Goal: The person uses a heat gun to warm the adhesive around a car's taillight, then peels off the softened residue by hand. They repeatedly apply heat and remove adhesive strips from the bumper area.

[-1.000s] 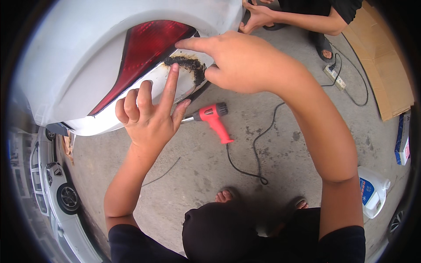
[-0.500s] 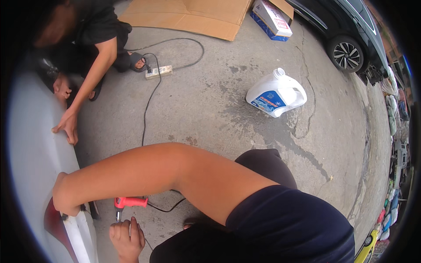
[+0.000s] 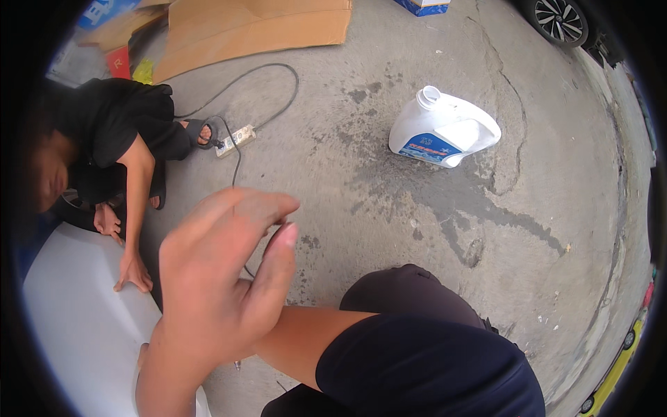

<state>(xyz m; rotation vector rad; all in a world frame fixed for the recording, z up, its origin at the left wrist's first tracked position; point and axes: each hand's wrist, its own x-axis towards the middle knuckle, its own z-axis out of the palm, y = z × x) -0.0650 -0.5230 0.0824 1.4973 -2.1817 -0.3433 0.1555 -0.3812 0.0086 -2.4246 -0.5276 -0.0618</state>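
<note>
Well, car point(image 3: 87, 299) left of grip point(image 3: 219, 271)

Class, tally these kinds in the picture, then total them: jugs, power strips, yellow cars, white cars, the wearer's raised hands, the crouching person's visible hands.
White jug: 1
Power strip: 1
Yellow car: 1
White car, partly in view: 1
Raised left hand: 1
Crouching person's hands: 2
Total: 7

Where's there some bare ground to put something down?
There's bare ground right of the jug, below the wheel. A spotty gap lies between the jug and the power strip; a dark stain spreads below the jug. It's crowded at the left: the other person, cord and white car, with the left hand in front.
</note>
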